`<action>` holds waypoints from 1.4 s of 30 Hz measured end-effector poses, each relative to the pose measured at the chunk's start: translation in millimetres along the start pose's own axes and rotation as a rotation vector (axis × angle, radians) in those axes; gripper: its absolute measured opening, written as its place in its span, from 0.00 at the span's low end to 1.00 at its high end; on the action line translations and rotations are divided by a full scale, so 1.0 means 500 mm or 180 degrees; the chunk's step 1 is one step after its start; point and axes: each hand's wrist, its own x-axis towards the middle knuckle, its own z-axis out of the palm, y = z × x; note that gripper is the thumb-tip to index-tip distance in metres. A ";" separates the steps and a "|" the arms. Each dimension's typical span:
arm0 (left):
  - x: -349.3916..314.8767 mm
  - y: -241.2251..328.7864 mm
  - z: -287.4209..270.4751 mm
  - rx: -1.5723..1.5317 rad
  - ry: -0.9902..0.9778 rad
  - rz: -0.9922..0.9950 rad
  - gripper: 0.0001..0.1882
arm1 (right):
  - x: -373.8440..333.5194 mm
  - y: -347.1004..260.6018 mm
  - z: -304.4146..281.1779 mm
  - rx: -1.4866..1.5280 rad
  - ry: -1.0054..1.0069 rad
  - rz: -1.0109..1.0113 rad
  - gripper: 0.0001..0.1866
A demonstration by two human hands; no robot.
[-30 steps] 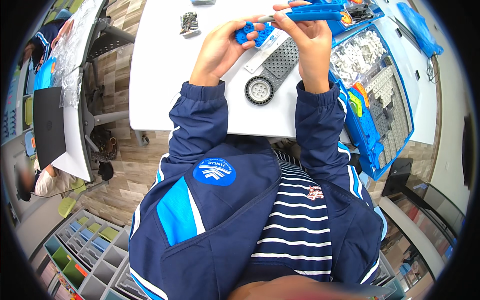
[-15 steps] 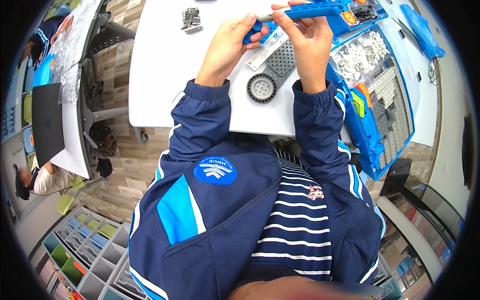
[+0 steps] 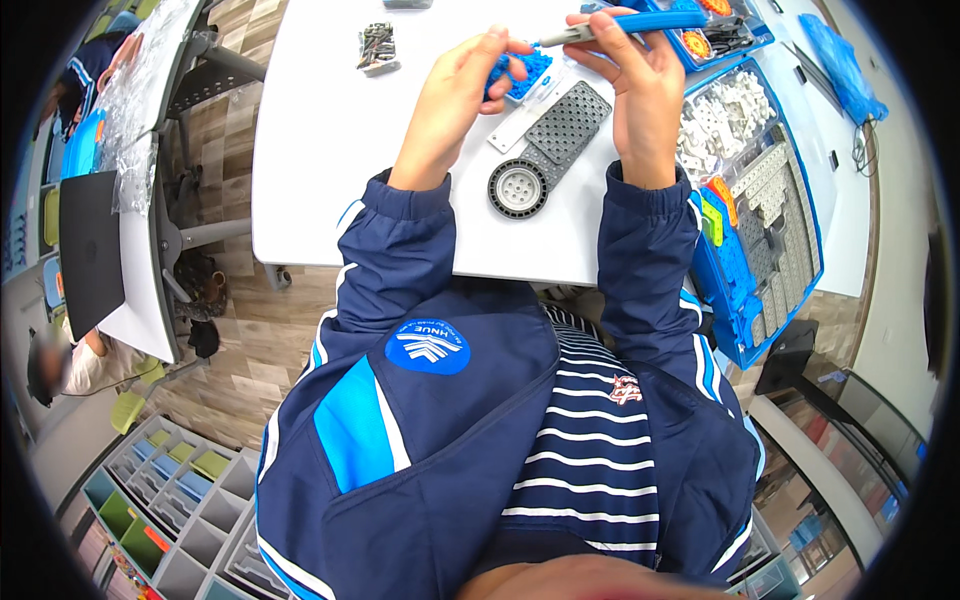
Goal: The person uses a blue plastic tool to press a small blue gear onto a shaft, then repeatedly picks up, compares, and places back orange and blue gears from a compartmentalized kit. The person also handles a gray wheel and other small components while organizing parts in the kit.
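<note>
My right hand (image 3: pixel 645 95) is closed around a blue-handled tool (image 3: pixel 660 20) with a narrow grey nose, held level above the table. The nose points at the fingertips of my left hand (image 3: pixel 455 105). Those fingers are curled, thumb and index finger close together; what they pinch, if anything, is too small to make out. Just past them is a small tray of blue connector pieces (image 3: pixel 530 75), partly covered by my left fingers. Between my forearms a grey perforated plate (image 3: pixel 568 122) lies on the table with a black-tyred wheel (image 3: pixel 519 189) at its near end.
A small clear box of dark pins (image 3: pixel 378 48) stands to the left on the white table (image 3: pixel 320 150). At the right, an open blue case (image 3: pixel 750 230) holds white and grey building parts. Farther back are orange gears (image 3: pixel 697 43) and a blue plastic bag (image 3: pixel 845 65).
My right hand has drawn back to the right with the tool, exposing its grey nose. My left hand has come away from the tool, and more of the blue pieces shows.
</note>
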 end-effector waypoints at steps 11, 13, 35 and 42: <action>0.016 -0.027 -0.019 -0.0097 0.0098 -0.0096 0.15 | 0.000 0.015 -0.002 -0.0043 -0.0267 0.0266 0.24; 0.016 -0.029 -0.015 -0.0058 0.0182 -0.0125 0.17 | 0.001 0.026 -0.008 -0.0176 -0.0280 0.0237 0.24; 0.016 -0.034 -0.053 -0.4528 -0.1039 -0.0660 0.31 | 0.422 -0.153 0.071 -0.1533 -0.1006 -0.0164 0.18; 0.006 -0.022 -0.066 -0.4217 -0.0739 -0.0622 0.22 | 0.726 -0.100 0.070 -0.2218 -0.1286 0.1285 0.15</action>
